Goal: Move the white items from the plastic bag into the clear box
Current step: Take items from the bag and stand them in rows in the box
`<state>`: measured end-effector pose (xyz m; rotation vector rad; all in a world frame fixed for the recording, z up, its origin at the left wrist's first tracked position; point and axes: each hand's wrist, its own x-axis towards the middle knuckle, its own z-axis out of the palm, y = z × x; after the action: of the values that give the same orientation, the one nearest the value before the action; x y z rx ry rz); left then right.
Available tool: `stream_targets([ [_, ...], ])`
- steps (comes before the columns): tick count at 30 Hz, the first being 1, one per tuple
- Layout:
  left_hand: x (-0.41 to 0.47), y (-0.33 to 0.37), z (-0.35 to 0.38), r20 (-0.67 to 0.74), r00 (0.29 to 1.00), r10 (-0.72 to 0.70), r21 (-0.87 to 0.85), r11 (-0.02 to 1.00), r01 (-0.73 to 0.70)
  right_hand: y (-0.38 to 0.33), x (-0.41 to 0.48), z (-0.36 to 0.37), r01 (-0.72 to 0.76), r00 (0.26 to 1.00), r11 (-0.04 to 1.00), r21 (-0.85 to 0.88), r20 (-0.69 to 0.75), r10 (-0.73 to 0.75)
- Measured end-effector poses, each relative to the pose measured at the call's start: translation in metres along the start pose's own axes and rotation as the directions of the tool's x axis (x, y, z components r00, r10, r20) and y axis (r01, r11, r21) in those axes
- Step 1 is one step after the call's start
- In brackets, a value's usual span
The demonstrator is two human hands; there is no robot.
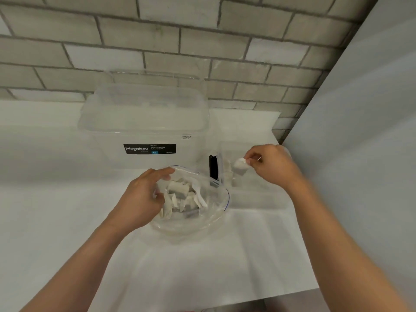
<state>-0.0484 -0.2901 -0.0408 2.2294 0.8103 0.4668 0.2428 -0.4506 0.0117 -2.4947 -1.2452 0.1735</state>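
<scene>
**One white piece pinched over the small box**

My right hand [271,166] pinches a white item [240,164] between thumb and fingertips, holding it above the open clear box [254,197]. More pale pieces show dimly through the box's wall. My left hand [144,197] grips the rim of the plastic bag [202,224], fingers curled round its open mouth. The heap of white items [180,194] lies inside the bag. The clear box stands at two o'clock from the bag, just beside it, with a black label [213,168] on its near end that I cannot read.

At twelve o'clock from the bag stands a large lidded storage tub [144,118]. Its black sticker [149,149] reads "Megabox" and "12L".

Everything rests on a white tabletop [202,266]. A pale brick wall [180,41] runs behind, and a plain grey panel [371,131] closes the three o'clock side.
</scene>
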Motion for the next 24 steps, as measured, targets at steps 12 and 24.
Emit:
stream_targets([
  [12,-0.007,0.004,0.001,-0.042,0.998,-0.035,0.017,0.999,0.036,-0.008,0.029,0.055,0.132,0.875,0.987,-0.094,0.479,-0.072],
  [24,-0.008,0.003,-0.005,-0.008,1.000,0.004,0.035,0.999,-0.004,-0.015,0.004,0.018,0.081,0.982,0.994,0.079,0.165,-0.093],
])
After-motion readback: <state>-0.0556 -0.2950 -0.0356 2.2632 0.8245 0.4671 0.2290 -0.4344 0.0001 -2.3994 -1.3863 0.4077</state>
